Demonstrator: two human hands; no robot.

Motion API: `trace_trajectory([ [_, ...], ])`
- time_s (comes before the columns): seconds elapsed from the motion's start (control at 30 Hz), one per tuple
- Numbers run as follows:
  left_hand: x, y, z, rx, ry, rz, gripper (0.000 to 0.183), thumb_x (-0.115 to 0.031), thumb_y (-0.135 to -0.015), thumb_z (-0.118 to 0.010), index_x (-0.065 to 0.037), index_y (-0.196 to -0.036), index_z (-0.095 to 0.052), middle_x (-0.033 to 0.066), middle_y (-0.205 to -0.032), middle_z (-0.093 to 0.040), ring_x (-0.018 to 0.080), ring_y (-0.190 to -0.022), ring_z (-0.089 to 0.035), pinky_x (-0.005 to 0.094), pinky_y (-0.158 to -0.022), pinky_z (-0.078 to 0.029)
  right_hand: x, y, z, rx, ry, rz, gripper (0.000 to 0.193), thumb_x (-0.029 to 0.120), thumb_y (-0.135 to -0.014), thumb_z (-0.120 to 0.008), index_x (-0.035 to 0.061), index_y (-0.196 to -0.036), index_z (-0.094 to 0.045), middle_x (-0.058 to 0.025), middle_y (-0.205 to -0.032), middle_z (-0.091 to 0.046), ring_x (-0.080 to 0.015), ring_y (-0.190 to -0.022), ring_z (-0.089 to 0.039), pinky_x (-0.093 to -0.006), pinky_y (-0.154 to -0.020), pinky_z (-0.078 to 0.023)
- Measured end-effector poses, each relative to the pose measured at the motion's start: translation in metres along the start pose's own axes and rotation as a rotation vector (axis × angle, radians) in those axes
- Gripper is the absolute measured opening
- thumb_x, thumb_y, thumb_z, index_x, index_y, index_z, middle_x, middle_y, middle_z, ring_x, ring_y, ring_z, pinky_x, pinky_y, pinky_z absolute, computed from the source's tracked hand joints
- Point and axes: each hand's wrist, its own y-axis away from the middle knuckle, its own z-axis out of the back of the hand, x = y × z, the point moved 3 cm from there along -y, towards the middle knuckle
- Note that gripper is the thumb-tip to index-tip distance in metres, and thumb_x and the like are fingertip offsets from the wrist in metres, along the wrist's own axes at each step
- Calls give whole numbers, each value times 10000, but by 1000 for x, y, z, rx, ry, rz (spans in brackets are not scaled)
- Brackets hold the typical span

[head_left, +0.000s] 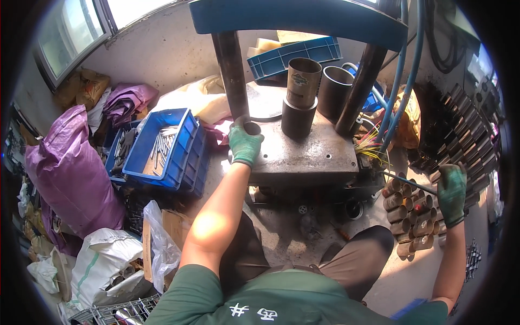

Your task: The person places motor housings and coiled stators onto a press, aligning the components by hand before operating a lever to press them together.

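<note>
My left hand point(245, 143), in a green work glove, is closed around a short metal tube point(252, 128) at the left front corner of a steel press table point(303, 154). My right hand point(452, 195), gloved the same way, is out at the right, gripping the end of a thin dark rod point(410, 183) that runs from beside the table. Toward the middle of the table a metal cylinder sleeve point(303, 81) stands upright on a dark round block point(298, 119). Behind it, to the right, is a wider open cylinder point(336, 89).
The blue press frame point(298, 19) spans overhead on two dark posts. Blue crates point(162, 157) with metal pins stand left, near a purple sack point(73, 173). Stacked metal sleeves point(409, 216) lie on the floor at right, below more piled tubes point(466, 130). Blue hoses point(395, 103) hang behind.
</note>
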Motion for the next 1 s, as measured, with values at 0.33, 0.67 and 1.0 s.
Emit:
trace_trajectory([
  [0.33,-37,17,7,-129,-77,-172,565,-115,-756,-824,-111,-1295,-656,139,-1267,-628,367,-1244,-549,477,-1095,-458,127,-8,13,147,-425,-110,285,1,-855,-747,16,-1130,-675,-161,-1089,-678,-339,-1003,-680,-460,-921,-551],
  [0.67,-80,62,-46,219,338,-313,440,-138,-830,-791,-61,-1245,-670,204,-1165,-680,409,-1126,-659,468,-986,-550,196,-221,-127,157,-1049,-141,1094,417,-849,-906,106,-1668,-250,-252,-1420,-606,-291,-1161,-699,-375,-959,-583],
  [1.0,-72,44,-55,389,410,-110,457,-222,-892,-781,-26,-1288,-670,224,-1276,-688,377,-1210,-662,436,-1056,-528,207,-340,-226,219,-1222,-180,1340,450,-712,-1002,-166,-1600,-209,-211,-1367,-640,-294,-1270,-644,-344,-1078,-531],
])
